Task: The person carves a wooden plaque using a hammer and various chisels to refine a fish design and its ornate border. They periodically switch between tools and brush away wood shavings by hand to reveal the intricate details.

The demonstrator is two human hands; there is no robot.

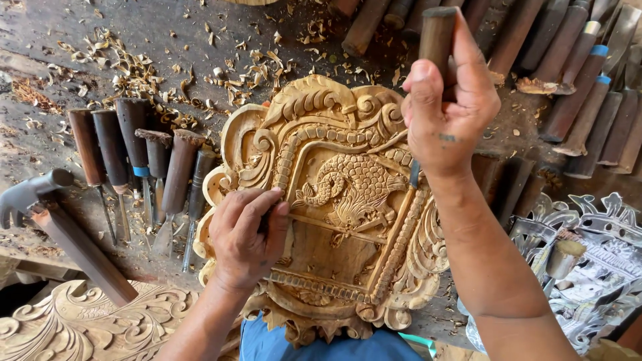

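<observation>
Carved wooden panel at frame centre largely done: scrollwork and scaled creature cut, lower flat field plain. Left hand pinching a chisel, right hand clenched round a mallet handle; shavings upper left on the counter.

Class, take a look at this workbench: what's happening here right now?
A person is carving an ornate wooden panel with scrollwork borders and a scaly figure at its centre. The left hand rests on the panel's left side, fingers pinched around a slim tool. The right hand grips a dark wooden-handled chisel upright, its blade reaching down to the carving. A row of chisels lies to the left, amid wood shavings.
</observation>
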